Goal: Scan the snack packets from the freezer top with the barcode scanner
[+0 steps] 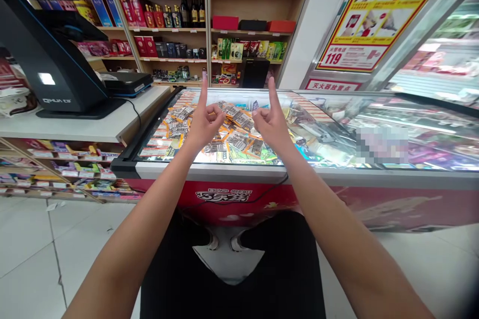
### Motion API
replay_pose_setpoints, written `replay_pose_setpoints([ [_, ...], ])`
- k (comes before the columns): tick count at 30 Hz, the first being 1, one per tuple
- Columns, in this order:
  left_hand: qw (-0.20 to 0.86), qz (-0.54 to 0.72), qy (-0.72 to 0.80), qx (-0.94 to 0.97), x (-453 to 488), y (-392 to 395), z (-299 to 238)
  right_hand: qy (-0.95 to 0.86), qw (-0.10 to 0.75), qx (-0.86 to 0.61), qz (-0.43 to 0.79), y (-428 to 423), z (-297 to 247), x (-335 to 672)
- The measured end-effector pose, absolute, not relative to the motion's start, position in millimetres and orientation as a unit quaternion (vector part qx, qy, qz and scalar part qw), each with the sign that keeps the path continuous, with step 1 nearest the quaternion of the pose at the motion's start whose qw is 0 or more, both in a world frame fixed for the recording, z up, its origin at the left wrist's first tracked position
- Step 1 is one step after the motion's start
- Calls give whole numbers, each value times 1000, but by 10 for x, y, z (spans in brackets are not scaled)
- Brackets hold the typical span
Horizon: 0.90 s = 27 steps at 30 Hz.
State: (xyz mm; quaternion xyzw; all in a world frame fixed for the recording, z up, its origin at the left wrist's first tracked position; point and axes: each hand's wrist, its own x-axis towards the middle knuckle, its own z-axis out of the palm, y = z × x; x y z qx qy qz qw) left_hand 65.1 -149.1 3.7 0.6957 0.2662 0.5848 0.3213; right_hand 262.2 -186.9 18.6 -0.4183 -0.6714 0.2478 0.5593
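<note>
Above the freezer's glass top, my left hand [206, 123] points its index finger upward while the other fingers fold in toward the thumb. My right hand [272, 128] mirrors it, index finger raised and the rest curled. Neither hand shows anything held, and a gap separates them. Beneath and between them lies a loose pile of small packets [241, 142] with orange edges and silvery-brown printed faces. Some packets are hidden behind my hands. The chest freezer [232, 172] has a pale rim and a red front with white lettering.
On the left counter [93, 122] stand a dark checkout terminal [67, 60] and a black scale-like device [125, 82]. Shelves [164, 32] of boxes and bottles line the back. A yellow-red poster [352, 15] hangs right. A black cable [239, 199] droops across the freezer's front.
</note>
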Motion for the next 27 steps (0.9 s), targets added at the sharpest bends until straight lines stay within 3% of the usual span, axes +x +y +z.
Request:
replay_pose_setpoints([
  [4,321,568,293,698,613,-1390,-55,-657,558,-440,251,-1757,50,2643],
  [7,380,538,285,697,522,-1439,23,-654,567,-417,278,-1747,104,2713],
  [13,503,466,263,679,264,-1659,319,-619,533,-349,460,-1915,448,3017],
  [18,569,426,288,642,226,-1567,127,-600,492,-285,562,-1919,376,3028],
  [23,609,404,288,619,247,-1500,-21,-615,500,-351,499,-1858,251,3005],
  [27,570,415,277,653,270,-1515,-18,-695,481,-462,270,-1809,235,3109],
])
